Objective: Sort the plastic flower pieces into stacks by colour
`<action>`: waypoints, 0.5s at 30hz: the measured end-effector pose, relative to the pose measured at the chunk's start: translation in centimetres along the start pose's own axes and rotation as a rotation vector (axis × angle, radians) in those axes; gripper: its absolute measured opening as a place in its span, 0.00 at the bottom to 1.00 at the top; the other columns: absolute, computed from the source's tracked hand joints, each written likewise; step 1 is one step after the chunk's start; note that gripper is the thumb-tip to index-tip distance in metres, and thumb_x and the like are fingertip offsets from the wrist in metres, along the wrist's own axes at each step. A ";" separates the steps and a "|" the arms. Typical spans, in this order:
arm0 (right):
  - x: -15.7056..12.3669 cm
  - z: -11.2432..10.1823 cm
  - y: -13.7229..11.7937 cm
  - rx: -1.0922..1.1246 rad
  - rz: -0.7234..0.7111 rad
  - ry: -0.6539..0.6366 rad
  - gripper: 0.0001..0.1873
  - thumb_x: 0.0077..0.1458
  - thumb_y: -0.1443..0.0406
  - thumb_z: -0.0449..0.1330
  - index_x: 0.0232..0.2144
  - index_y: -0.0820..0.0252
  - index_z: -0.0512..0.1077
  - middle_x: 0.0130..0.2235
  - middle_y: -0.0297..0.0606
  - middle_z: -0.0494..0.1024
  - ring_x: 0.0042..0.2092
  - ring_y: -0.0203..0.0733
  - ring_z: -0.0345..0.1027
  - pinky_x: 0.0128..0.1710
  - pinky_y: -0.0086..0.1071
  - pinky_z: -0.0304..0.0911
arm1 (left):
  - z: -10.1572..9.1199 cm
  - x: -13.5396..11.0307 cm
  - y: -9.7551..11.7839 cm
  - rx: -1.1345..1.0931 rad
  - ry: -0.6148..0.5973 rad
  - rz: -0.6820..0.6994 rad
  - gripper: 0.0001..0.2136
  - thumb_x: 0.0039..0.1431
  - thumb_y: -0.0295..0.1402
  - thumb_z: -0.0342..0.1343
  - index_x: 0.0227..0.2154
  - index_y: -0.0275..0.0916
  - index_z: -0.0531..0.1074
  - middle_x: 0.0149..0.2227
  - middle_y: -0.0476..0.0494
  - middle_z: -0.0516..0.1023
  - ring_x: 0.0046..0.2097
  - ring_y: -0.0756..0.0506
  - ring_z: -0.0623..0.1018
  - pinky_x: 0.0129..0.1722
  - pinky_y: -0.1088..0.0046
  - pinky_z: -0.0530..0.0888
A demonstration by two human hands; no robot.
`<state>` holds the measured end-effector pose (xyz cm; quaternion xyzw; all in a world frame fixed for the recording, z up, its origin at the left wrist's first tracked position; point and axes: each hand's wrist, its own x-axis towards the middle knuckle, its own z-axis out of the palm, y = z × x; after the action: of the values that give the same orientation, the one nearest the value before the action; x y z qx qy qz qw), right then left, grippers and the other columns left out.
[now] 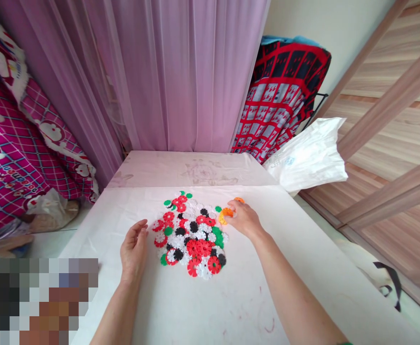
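A pile of plastic snowflake discs (195,235) in red, white, black and green lies spread on the white-covered table. My right hand (245,218) is at the pile's far right side, its fingertips closed on an orange snowflake disc (226,212). Another orange disc (239,200) shows just beyond its knuckles, and a yellow-orange one (223,219) sits by the fingertips. To the left of the pile, my left hand (134,244) rests with its side toward the table, fingers loosely bent and holding nothing; it is apart from the discs.
The table (210,311) has a floral strip at its far end, against a purple curtain (181,72). A white plastic bag (309,155) stands off the right corner. At left hangs a pink checked cloth (26,139); wooden doors (393,105) are at right. The lower left corner is pixelated.
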<state>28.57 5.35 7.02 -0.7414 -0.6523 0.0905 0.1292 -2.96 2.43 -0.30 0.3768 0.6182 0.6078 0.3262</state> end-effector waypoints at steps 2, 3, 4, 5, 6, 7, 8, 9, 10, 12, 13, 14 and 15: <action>0.0 0.0 0.2 -0.008 -0.013 0.005 0.22 0.51 0.62 0.63 0.50 0.55 0.73 0.49 0.38 0.79 0.48 0.44 0.71 0.45 0.33 0.61 | 0.0 0.1 -0.3 -0.001 -0.001 0.009 0.19 0.53 0.45 0.55 0.44 0.40 0.75 0.45 0.41 0.79 0.49 0.42 0.78 0.54 0.60 0.72; 0.1 -0.1 0.3 -0.013 -0.018 0.009 0.22 0.51 0.63 0.63 0.50 0.56 0.73 0.49 0.39 0.79 0.49 0.45 0.71 0.46 0.33 0.61 | -0.1 0.2 -0.4 0.004 0.001 0.013 0.19 0.54 0.45 0.55 0.44 0.40 0.75 0.46 0.41 0.79 0.49 0.42 0.78 0.54 0.60 0.72; 0.0 -0.1 0.4 -0.019 -0.021 0.017 0.22 0.51 0.63 0.63 0.50 0.56 0.73 0.49 0.39 0.79 0.49 0.45 0.71 0.46 0.34 0.62 | -0.1 0.3 -0.5 0.014 0.004 0.017 0.19 0.54 0.45 0.54 0.44 0.40 0.75 0.47 0.41 0.79 0.49 0.42 0.78 0.54 0.60 0.73; 0.0 -0.2 0.5 -0.023 -0.027 0.032 0.22 0.51 0.63 0.63 0.50 0.56 0.73 0.49 0.40 0.79 0.50 0.46 0.71 0.47 0.34 0.62 | -0.2 0.4 -0.5 0.030 0.009 0.026 0.19 0.55 0.45 0.54 0.44 0.40 0.75 0.47 0.40 0.79 0.49 0.42 0.78 0.53 0.61 0.73; -0.2 -0.2 0.5 -0.022 -0.040 0.057 0.21 0.52 0.63 0.63 0.49 0.56 0.73 0.49 0.41 0.78 0.50 0.47 0.70 0.48 0.35 0.63 | -0.2 0.4 -0.5 0.059 0.013 0.043 0.19 0.56 0.45 0.53 0.45 0.39 0.74 0.48 0.40 0.79 0.49 0.42 0.78 0.52 0.61 0.74; -0.5 -0.1 0.4 -0.012 -0.063 0.090 0.19 0.52 0.64 0.62 0.48 0.56 0.74 0.48 0.41 0.78 0.50 0.47 0.70 0.48 0.36 0.63 | -0.3 0.3 -0.5 0.108 0.006 0.077 0.19 0.58 0.45 0.52 0.46 0.39 0.74 0.48 0.39 0.79 0.49 0.42 0.79 0.51 0.61 0.74; -1.0 0.1 0.2 0.012 -0.100 0.124 0.16 0.54 0.64 0.61 0.46 0.56 0.75 0.48 0.41 0.78 0.50 0.47 0.70 0.49 0.37 0.64 | -0.3 0.0 -0.4 0.177 -0.024 0.139 0.20 0.59 0.45 0.51 0.47 0.39 0.74 0.49 0.39 0.79 0.49 0.41 0.79 0.51 0.61 0.75; -1.6 0.4 0.0 0.049 -0.154 0.154 0.13 0.55 0.65 0.60 0.44 0.55 0.75 0.47 0.40 0.78 0.49 0.46 0.71 0.49 0.37 0.64 | -0.2 -0.3 -0.3 0.267 -0.090 0.234 0.20 0.61 0.45 0.49 0.49 0.40 0.74 0.50 0.39 0.79 0.50 0.41 0.78 0.52 0.60 0.74; -2.5 1.0 -0.3 0.094 -0.223 0.176 0.12 0.57 0.66 0.58 0.43 0.55 0.76 0.46 0.39 0.79 0.49 0.45 0.71 0.49 0.36 0.65 | 0.0 -0.9 -0.3 0.375 -0.190 0.354 0.20 0.62 0.45 0.49 0.50 0.42 0.74 0.51 0.39 0.79 0.52 0.41 0.77 0.54 0.58 0.73; -4.7 2.6 -0.9 0.185 -0.394 0.177 0.11 0.58 0.67 0.56 0.41 0.53 0.76 0.46 0.38 0.79 0.49 0.43 0.71 0.50 0.36 0.66 | 0.5 -2.2 -0.3 0.606 -0.497 0.656 0.19 0.64 0.44 0.48 0.53 0.48 0.74 0.56 0.42 0.76 0.60 0.39 0.72 0.63 0.51 0.63; -5.9 3.6 -1.2 0.209 -0.478 0.155 0.12 0.59 0.67 0.55 0.42 0.54 0.76 0.47 0.39 0.79 0.50 0.43 0.71 0.52 0.37 0.66 | 0.8 -2.9 -0.3 0.707 -0.645 0.786 0.19 0.64 0.45 0.49 0.55 0.51 0.72 0.59 0.43 0.74 0.63 0.38 0.69 0.65 0.48 0.57; -7.1 4.7 -1.5 0.212 -0.527 0.137 0.12 0.59 0.67 0.55 0.43 0.54 0.76 0.48 0.40 0.78 0.51 0.44 0.70 0.54 0.39 0.65 | 1.2 -3.4 -0.4 0.794 -0.728 0.877 0.22 0.63 0.47 0.51 0.58 0.52 0.70 0.60 0.44 0.73 0.65 0.38 0.66 0.67 0.47 0.54; -8.2 5.6 -1.7 0.199 -0.533 0.127 0.14 0.59 0.66 0.56 0.45 0.55 0.76 0.51 0.41 0.77 0.52 0.45 0.70 0.55 0.40 0.65 | 1.6 -3.8 -0.5 0.870 -0.736 0.927 0.24 0.63 0.48 0.51 0.61 0.52 0.67 0.61 0.44 0.72 0.66 0.37 0.65 0.67 0.47 0.52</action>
<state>24.17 -2.20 1.89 -0.5318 -0.8025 0.0703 0.2614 0.28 -0.09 -1.09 0.8748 0.4310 0.2172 0.0431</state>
